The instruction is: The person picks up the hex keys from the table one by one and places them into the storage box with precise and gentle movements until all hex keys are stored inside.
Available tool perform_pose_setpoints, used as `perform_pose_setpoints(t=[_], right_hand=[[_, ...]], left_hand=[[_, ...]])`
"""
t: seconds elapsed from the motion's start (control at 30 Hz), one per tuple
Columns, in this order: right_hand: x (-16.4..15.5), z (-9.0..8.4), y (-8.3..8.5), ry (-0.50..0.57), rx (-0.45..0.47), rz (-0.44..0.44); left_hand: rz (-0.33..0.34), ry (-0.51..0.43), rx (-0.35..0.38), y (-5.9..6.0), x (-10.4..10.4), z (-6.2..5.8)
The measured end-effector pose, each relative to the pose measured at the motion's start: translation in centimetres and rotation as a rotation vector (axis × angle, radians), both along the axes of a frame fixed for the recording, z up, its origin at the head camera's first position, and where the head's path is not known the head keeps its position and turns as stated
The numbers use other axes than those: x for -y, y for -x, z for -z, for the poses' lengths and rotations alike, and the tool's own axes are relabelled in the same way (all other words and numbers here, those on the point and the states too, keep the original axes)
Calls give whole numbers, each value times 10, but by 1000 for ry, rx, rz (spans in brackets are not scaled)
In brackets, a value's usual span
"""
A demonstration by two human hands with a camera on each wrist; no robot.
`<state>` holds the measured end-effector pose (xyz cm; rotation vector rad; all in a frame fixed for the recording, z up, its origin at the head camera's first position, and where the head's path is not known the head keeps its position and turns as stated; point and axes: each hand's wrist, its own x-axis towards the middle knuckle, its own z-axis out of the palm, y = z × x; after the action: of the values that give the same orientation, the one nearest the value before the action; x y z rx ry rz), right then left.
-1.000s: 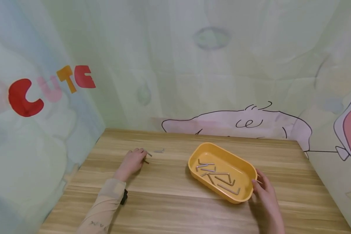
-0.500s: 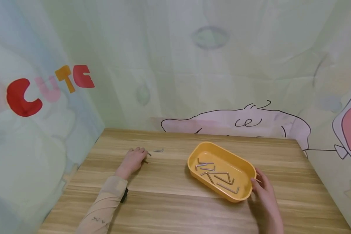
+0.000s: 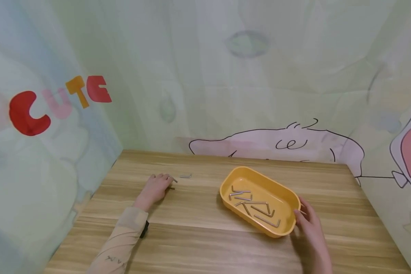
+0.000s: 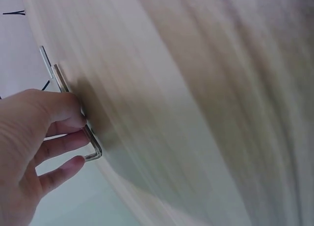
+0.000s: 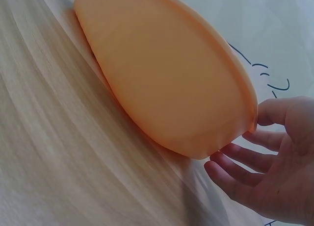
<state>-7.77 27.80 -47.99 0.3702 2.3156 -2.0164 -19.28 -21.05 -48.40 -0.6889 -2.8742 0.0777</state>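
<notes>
At the left of the table, my left hand [image 3: 155, 188] is low over the wood. In the left wrist view its thumb and forefinger pinch an L-shaped hex key [image 4: 94, 143], whose bent end shows by the other fingers [image 4: 63, 174]. The fingers hide its middle. A smaller silver hex key [image 3: 185, 176] lies just beyond the fingertips. My right hand [image 3: 311, 224] grips the right end of a yellow plastic tray [image 3: 231, 180], with the thumb at the rim and the other fingers against the outer wall. Several hex keys [image 3: 267, 220] lie scattered inside the tray.
The wood-grain table [image 3: 191, 243] ends at a back edge against a printed curtain [image 3: 205, 95] with a cartoon outline. Another curtain side [image 3: 31, 171] with coloured letters stands close along the left edge. A black band [image 3: 144, 230] sits at my left wrist.
My left hand stays in nearly the same spot, its fingers shifting slightly around the hex key. The tray and my right hand stay put.
</notes>
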Motion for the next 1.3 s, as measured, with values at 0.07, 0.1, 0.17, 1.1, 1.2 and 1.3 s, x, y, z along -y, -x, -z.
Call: perform_pose_setpoints(t=[0.07, 0.1, 0.17, 1.1, 1.2, 1.3], right_hand=[[0, 0, -1, 14, 10, 4], [0, -1, -1, 23, 14, 5], [0, 0, 0, 24, 13, 8], [0, 0, -1, 66, 40, 27], [1, 0, -1, 61, 34, 26], [1, 1, -1, 77, 26, 26]], left_hand=[[1, -6, 2, -1, 0, 0], [1, -3, 0, -2, 0, 0], [4, -4, -7, -3, 0, 0], [103, -89, -111, -25, -51, -37], [125, -79, -132, -26, -60, -43], [147, -65, -151, -27, -69, -48]])
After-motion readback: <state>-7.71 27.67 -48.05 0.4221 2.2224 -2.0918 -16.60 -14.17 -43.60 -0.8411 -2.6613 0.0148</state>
